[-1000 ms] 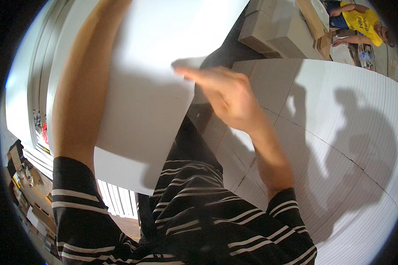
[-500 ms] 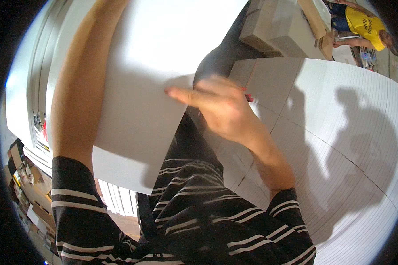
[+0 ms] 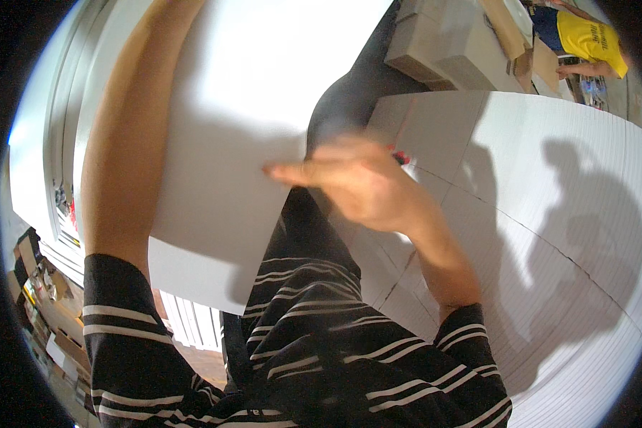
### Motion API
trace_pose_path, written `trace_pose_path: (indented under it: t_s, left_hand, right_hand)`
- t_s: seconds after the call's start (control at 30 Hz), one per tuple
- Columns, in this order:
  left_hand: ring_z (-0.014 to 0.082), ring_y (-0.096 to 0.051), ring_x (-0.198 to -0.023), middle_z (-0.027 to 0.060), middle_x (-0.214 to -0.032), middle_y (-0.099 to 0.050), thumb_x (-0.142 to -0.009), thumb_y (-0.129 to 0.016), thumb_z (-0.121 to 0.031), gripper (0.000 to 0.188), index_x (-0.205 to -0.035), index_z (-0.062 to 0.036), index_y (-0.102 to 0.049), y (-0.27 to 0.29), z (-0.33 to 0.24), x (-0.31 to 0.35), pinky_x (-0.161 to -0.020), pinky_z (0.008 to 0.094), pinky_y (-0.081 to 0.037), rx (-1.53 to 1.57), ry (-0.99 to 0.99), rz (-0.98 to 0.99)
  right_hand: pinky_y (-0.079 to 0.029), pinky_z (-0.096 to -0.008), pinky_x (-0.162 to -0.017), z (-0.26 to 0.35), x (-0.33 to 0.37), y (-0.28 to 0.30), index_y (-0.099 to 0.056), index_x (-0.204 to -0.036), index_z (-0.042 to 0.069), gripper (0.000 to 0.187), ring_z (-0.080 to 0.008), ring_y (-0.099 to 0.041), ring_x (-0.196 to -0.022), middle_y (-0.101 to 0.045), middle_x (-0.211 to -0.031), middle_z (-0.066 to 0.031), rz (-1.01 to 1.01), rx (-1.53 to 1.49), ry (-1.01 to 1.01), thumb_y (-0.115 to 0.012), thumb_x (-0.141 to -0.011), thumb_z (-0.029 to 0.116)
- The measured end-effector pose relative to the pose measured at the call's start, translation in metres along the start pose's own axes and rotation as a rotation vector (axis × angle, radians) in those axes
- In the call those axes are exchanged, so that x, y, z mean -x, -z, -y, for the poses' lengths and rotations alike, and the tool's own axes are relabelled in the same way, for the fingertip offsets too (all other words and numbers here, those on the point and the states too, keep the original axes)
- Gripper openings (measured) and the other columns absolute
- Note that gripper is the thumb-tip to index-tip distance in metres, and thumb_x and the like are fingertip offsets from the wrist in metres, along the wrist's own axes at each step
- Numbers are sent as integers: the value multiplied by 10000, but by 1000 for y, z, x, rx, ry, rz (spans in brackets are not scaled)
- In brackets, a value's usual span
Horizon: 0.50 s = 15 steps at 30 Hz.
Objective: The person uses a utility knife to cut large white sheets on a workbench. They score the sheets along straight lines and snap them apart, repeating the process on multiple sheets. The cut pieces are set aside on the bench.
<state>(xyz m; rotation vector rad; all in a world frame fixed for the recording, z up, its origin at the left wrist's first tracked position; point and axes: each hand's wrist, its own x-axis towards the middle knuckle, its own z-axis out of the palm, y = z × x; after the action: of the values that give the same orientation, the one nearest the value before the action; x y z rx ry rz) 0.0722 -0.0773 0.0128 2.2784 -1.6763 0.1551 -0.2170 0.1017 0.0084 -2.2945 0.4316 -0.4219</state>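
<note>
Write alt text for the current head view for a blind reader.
A blurred right hand extends over the edge of a white panel; the left forearm extends above it, left hand out of view. At upper right are cardboard boxes and another person in yellow.

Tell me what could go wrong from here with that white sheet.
The right hand, blurred, reaches over the edge of the white sheet; a finger might catch or get nicked there.

The left forearm lies across the sheet, but the left hand is out of view, so a poor hold that lets the sheet shift could go unseen.

The right hand might also knock the small red thing close by.
</note>
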Motion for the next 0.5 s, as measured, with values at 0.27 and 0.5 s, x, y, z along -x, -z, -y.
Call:
trace_pose_path:
  t_s: [0.27,0.5]
  left_hand:
    - [395,-363,-1496,191,-1597,-442,-1081,-420,-381,434,-1440,-233,-615,-3,8,-3,-1216,603,-251,15,-7,15]
    - [375,-415,-1453,183,-1540,-504,-1077,-441,-386,427,-1406,-201,-641,8,9,3,-1194,583,-286,25,-65,-38]
  right_hand:
    - [-519,-251,-704,-11,1,5,-634,-1407,62,399,-133,-682,-828,-744,-1227,-163,-424,-355,-417,-546,-1019,28]
    - [-536,-285,-918,-32,-33,-27,-568,-1429,-47,445,-219,-666,-1148,-661,-1369,-205,-823,-173,-310,-530,-986,-69]
